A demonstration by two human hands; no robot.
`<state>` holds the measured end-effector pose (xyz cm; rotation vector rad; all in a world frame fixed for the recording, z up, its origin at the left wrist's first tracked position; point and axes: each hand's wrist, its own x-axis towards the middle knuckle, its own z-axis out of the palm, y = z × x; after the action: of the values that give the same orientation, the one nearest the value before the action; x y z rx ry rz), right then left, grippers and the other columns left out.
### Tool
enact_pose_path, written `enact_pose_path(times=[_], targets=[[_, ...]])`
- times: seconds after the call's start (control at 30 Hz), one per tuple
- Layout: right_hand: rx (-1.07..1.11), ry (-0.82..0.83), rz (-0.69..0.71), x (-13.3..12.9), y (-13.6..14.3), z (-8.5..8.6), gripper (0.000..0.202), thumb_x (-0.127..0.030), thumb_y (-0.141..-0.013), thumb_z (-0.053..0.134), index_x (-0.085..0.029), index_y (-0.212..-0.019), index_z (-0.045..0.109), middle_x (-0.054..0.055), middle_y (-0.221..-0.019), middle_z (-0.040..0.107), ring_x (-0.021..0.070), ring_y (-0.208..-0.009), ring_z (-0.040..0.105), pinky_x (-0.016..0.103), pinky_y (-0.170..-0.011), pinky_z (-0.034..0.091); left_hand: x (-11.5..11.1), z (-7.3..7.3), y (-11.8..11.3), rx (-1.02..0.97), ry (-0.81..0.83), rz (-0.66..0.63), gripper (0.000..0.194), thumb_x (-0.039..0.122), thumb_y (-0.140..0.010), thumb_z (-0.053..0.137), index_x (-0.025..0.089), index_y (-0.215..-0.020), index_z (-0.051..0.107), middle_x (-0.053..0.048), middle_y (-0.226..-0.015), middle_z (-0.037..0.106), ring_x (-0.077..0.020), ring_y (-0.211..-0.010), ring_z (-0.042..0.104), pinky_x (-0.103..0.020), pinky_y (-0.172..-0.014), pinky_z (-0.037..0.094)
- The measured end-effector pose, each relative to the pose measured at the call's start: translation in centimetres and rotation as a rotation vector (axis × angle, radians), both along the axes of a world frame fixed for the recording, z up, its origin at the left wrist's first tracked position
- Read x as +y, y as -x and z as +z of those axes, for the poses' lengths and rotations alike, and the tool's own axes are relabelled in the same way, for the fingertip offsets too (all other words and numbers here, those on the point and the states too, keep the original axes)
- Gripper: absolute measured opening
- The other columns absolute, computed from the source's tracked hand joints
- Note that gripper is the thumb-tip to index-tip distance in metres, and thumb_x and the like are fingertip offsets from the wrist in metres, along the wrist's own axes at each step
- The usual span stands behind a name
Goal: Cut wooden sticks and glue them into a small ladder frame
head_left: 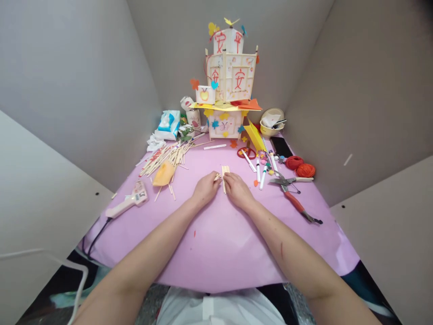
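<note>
At the middle of the purple-covered table, a few pale wooden sticks (224, 170) lie side by side in a narrow row pointing away from me. My right hand (237, 188) has its curled fingers on the right side of this row. Just left of it, my left hand (207, 186) is closed, with the pale ends of short wooden sticks (217, 177) showing at its fingertips. The rest of those pieces is hidden by the fingers. Beyond both hands stands a tiered paper-and-stick lantern house (233, 76) with red characters and paper cutouts.
To the left lie a heap of loose sticks (176, 155), a yellow-orange piece (163, 173) and a glue gun (130, 201) with its cord. On the right are markers (263, 176), red scissors (246, 153), pliers (296, 201), red yarn (305, 170), a phone (281, 147) and a tub (270, 130).
</note>
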<state>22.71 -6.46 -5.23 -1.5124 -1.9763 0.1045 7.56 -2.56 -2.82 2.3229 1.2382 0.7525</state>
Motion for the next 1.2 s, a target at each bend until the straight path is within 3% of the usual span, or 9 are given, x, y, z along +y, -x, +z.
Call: enact_pose_path(times=[0.47,0.9,1.2], targets=[[0.056,0.055,-0.086,0.9,-0.3,0.6,0.025,-0.009,-0.081,0.045,-0.017,-0.096,0.064,0.01,-0.113,0.062,0.0217,-0.108,0.05,0.035,-0.097,0.038,1.1,-0.1,-1.4,0.197,-0.005,-0.059,0.02,0.028,-0.086,0.048,0.024,-0.093,0.067,-0.004,-0.087,0.07,-0.0199,-0.08,0.062,-0.026,-0.068,0.04],[-0.018,0.13,-0.15,1.4,-0.6,1.2,0.021,-0.022,-0.075,0.058,-0.019,-0.095,0.065,0.011,-0.116,0.057,0.0282,-0.109,0.046,0.039,-0.091,0.039,0.9,0.1,-1.3,0.285,0.003,-0.045,0.017,0.023,-0.083,0.05,0.023,-0.09,0.066,-0.005,-0.086,0.069,-0.0215,-0.081,0.061,-0.028,-0.069,0.039],[-0.049,0.081,-0.38,1.7,-2.8,0.9,0.029,-0.007,-0.077,0.044,-0.01,-0.1,0.062,0.019,-0.107,0.055,0.0313,-0.106,0.043,0.046,-0.094,0.034,1.1,0.0,-0.9,0.264,0.0,-0.071,0.016,0.022,-0.083,0.051,0.022,-0.09,0.065,-0.006,-0.09,0.07,-0.0221,-0.086,0.062,-0.029,-0.073,0.041]])
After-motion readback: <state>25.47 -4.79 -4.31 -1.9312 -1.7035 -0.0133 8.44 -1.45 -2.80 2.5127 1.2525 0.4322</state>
